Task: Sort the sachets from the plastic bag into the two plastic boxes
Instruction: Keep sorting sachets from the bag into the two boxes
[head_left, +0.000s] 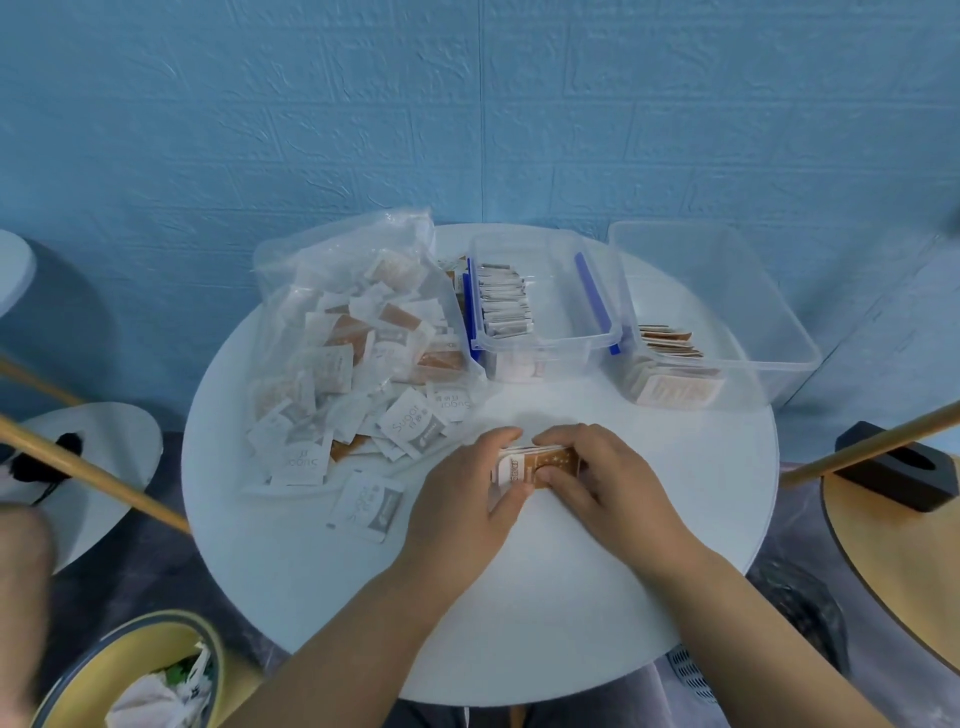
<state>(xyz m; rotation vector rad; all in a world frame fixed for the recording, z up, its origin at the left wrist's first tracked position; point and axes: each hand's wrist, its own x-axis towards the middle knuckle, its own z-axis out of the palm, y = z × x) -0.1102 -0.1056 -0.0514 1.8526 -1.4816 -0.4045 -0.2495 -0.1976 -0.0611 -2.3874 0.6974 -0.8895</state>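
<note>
Fingers of the left hand (465, 501) and right hand (610, 480) curl around a small stack of brown sachets (545, 460) at frame centre, on the white table (519, 597). Plastic bag (332, 296) lies centre left; blue-clipped box (550, 345) and clear box (769, 312) sit upper right, partly filled.

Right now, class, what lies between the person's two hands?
A small stack of brown sachets, gripped from either side by the left hand and the right hand; the head view shows it.
</note>
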